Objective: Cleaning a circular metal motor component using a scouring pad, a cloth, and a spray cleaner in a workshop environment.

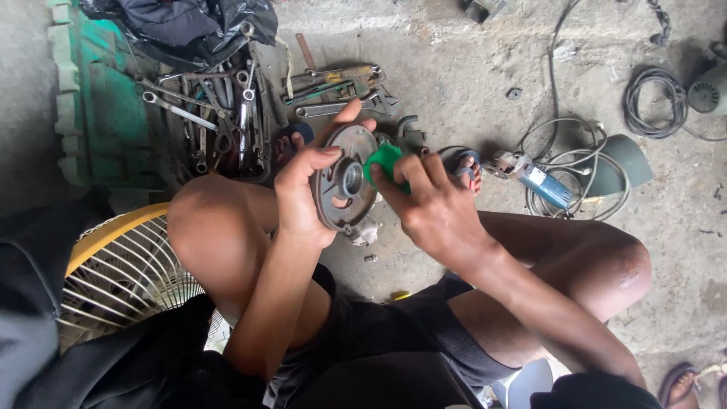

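My left hand (301,198) grips a round grey metal cover plate (342,180) with a central hole, held upright between my knees. My right hand (433,198) presses a green piece (385,162), like a scrubbing pad or cloth, against the plate's right side near the hub. Both hands are above the concrete floor, in front of my bent legs.
A heap of spanners and wrenches (219,113) lies on the floor to the upper left beside a green block (106,113). An angle grinder (530,176) with coiled cable lies to the right. A yellow-rimmed fan grille (121,273) is at lower left. Another person's sandalled foot (681,385) shows at bottom right.
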